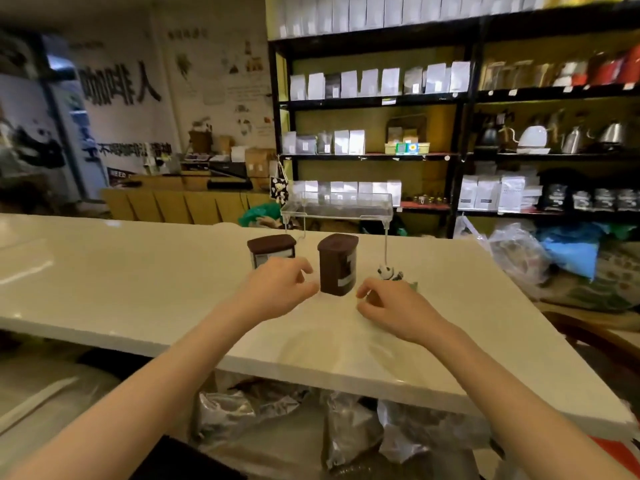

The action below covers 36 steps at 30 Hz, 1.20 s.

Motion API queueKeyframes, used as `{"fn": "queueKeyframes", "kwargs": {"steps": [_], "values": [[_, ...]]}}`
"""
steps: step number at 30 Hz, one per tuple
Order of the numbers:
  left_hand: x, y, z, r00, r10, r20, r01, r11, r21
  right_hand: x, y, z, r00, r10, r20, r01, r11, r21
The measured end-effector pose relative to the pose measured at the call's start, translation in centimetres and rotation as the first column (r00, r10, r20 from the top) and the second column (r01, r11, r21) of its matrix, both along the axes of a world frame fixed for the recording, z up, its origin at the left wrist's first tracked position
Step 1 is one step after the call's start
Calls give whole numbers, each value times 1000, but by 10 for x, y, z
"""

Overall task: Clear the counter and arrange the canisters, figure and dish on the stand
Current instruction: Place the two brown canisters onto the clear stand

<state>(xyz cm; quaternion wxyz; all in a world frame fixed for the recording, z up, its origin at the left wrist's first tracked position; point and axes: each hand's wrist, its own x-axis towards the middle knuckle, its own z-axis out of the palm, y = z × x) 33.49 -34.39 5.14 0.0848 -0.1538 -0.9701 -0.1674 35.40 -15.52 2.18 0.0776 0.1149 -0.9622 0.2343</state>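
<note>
We see the pale counter [104, 278] running across the view, and on it, left of centre, a brown-lidded canister [271, 249] standing upright, its lower part hidden behind our left hand [277, 289]. That hand hovers with fingers loosely curled and apart, gripping nothing. Just to its right a second, darker brown canister [337, 263] stands upright between both hands, touched by neither as far as we can tell. Behind the canisters the clear stand [337, 211] sits at the counter's far edge, its shelf bare. Our right hand [391, 306] rests low near the counter, fingers curled inward; whether they pinch anything we cannot tell. Just beyond it stands the small panda figure [388, 271], beside something green that is mostly hidden
</note>
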Motion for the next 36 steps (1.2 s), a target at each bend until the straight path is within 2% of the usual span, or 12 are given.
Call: {"fn": "queueKeyframes", "kwargs": {"steps": [4,7,12,15,18,24,28,36], "values": [[-37,-16,6,986,117,-120,-120,993,-19,-53,-20,11,997,47,-68,-49,999,-19],[-69,-31,4,970,198,-142,-194,980,41,-94,-35,14,992,87,-92,-93,993,-66],[-123,-61,-11,949,300,-93,-279,941,190,-153,-64,13,985,165,42,-147,950,-275],[-149,-77,-24,954,298,21,-293,921,259,-175,-84,9,958,237,163,-160,911,-381],[-169,-86,-38,951,270,149,-303,905,298,-190,-100,1,949,268,165,-173,883,-437],[-194,-94,-56,944,175,278,-277,880,386,-214,-111,-11,937,184,296,5,841,-540],[-198,-97,-63,958,133,254,-247,834,493,-227,-114,-18,928,116,354,93,849,-521],[-205,-102,-61,962,176,209,-258,838,480,-234,-120,-17,946,74,314,96,865,-492]]}}
